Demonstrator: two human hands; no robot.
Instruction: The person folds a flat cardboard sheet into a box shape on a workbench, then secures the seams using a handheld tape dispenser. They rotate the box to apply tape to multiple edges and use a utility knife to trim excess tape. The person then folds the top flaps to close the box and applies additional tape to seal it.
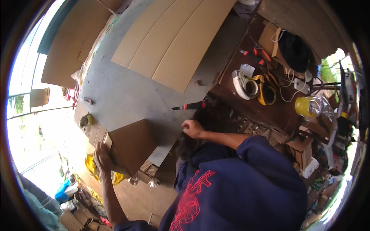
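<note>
A brown cardboard box [134,144] stands at the near left of the grey table [115,96]. My left hand [103,159] grips its left side, the fingers up along the edge. By the near edge of the table is my right hand [194,129], its fingers curled closed; whether anything is inside them is hidden. Just beyond that hand a red and black utility knife [189,105] lies with its blade pointing left. A large flat cardboard sheet [169,38] with crease lines covers the far part of the table.
On the dark red side table [231,79] at the right are a tape dispenser [246,86], a yellow tape roll [266,94], red-handled tools [258,52] and a black cap [293,50]. A small tape roll [86,120] sits beyond the box. Cardboard scraps [252,128] lie below the side table.
</note>
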